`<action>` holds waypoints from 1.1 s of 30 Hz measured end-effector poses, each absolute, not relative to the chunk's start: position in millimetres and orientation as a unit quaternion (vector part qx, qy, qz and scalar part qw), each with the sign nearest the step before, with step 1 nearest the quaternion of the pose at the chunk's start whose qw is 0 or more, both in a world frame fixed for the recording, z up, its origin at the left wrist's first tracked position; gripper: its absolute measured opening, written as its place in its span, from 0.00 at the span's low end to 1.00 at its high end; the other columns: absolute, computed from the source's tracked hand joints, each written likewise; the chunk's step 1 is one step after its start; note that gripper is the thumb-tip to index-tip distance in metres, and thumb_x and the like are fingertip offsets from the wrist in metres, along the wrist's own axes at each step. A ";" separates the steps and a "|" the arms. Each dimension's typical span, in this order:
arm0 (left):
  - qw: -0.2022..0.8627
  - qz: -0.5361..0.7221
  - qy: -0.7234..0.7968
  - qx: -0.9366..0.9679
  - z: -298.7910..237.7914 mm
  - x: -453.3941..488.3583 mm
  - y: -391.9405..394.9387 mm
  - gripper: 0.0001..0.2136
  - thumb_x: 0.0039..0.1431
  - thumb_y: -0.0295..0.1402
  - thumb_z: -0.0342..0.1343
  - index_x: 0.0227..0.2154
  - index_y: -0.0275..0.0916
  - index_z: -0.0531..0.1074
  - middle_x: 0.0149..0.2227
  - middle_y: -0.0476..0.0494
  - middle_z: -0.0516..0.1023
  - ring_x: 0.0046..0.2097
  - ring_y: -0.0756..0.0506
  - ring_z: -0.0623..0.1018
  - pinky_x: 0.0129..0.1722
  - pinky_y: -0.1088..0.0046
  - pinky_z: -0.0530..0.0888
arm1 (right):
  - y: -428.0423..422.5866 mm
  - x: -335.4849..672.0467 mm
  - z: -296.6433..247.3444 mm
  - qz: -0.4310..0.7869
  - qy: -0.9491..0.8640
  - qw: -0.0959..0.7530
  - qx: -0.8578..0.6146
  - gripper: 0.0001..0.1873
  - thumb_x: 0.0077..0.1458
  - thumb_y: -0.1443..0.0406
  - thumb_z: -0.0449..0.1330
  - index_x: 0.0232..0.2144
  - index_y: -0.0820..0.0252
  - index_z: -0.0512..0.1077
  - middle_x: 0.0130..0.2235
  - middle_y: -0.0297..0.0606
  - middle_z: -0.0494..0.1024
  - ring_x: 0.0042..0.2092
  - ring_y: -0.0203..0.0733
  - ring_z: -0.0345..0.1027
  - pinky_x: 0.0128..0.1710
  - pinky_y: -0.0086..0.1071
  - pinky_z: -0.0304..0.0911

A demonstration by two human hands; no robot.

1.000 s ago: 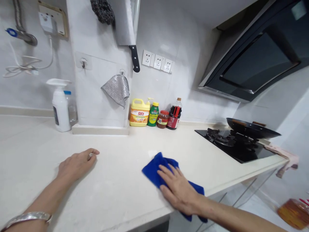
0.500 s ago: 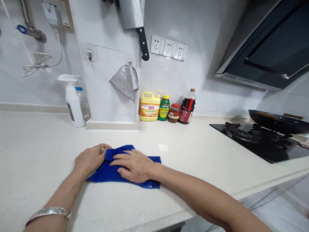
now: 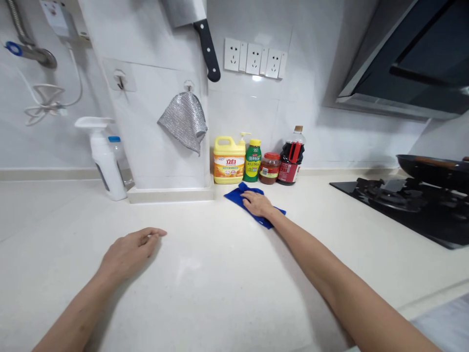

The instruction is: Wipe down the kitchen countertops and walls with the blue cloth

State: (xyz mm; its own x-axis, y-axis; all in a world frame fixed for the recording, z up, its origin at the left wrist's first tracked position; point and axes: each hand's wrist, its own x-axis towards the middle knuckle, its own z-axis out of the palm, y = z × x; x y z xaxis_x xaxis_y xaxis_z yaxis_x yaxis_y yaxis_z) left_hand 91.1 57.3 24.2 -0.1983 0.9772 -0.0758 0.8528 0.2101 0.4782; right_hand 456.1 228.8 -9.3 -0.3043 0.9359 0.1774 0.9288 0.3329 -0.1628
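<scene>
A blue cloth [image 3: 269, 218] lies on the white countertop [image 3: 205, 293], partly bunched at its far edge, just in front of the row of bottles. My right hand [image 3: 257, 204] is on top of it, palm down, its fingers bent into the fabric; the fingertips are partly hidden in the folds. Off to the left, my left hand [image 3: 128, 253] rests on the bare counter with nothing in it. Its index finger points forward and the other fingers are loosely bent.
Along the wall stand a yellow detergent jug [image 3: 229, 164], a green bottle [image 3: 253, 161], a red-lidded jar [image 3: 269, 169] and a dark sauce bottle [image 3: 292, 159]. A white spray bottle [image 3: 106, 164] is at left. A cleaver [image 3: 208, 51] and silver mesh cloth [image 3: 185, 120] hang above. At right is a gas stove [image 3: 403, 203].
My right hand has slid the blue cloth forward and to the right, up near the bottles. My left hand, which was touching the cloth's edge, is now apart from it. The view has shifted slightly.
</scene>
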 end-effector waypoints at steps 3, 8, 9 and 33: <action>0.187 0.177 0.752 0.607 22.3 85.7 58.2 0.25 0.60 0.49 0.39 0.51 0.50 0.75 0.27 0.53 0.73 0.36 0.42 0.73 0.41 0.68 0.64 | 241.1 505.1 -13.4 0.011 -0.772 0.120 -0.624 0.30 0.70 0.55 0.43 0.67 0.56 0.66 0.72 0.39 0.61 0.70 0.51 0.56 0.71 0.48 0.50; 0.194 0.180 0.753 0.602 15.4 78.7 61.9 0.26 0.61 0.51 0.38 0.53 0.51 0.72 0.29 0.53 0.72 0.36 0.43 0.72 0.42 0.68 0.63 | 233.7 601.7 -23.3 -0.006 -0.715 0.115 -0.689 0.31 0.69 0.55 0.41 0.67 0.57 0.65 0.72 0.39 0.61 0.70 0.52 0.58 0.71 0.46 0.51; 0.198 0.180 0.754 0.600 14.7 78.0 62.3 0.26 0.61 0.51 0.37 0.53 0.52 0.72 0.29 0.53 0.72 0.36 0.43 0.71 0.42 0.68 0.63 | 228.2 622.3 -25.5 -0.011 -0.702 0.114 -0.703 0.31 0.69 0.55 0.41 0.67 0.57 0.66 0.72 0.40 0.61 0.70 0.52 0.58 0.71 0.47 0.51; 0.145 0.191 0.727 0.643 13.4 74.6 66.1 0.25 0.64 0.48 0.40 0.52 0.49 0.77 0.48 0.45 0.82 0.51 0.35 0.76 0.48 0.63 0.68 | 33.0 774.4 -62.7 -0.120 -0.592 0.077 -0.793 0.31 0.68 0.53 0.41 0.67 0.52 0.65 0.71 0.41 0.62 0.65 0.61 0.64 0.63 0.57 0.61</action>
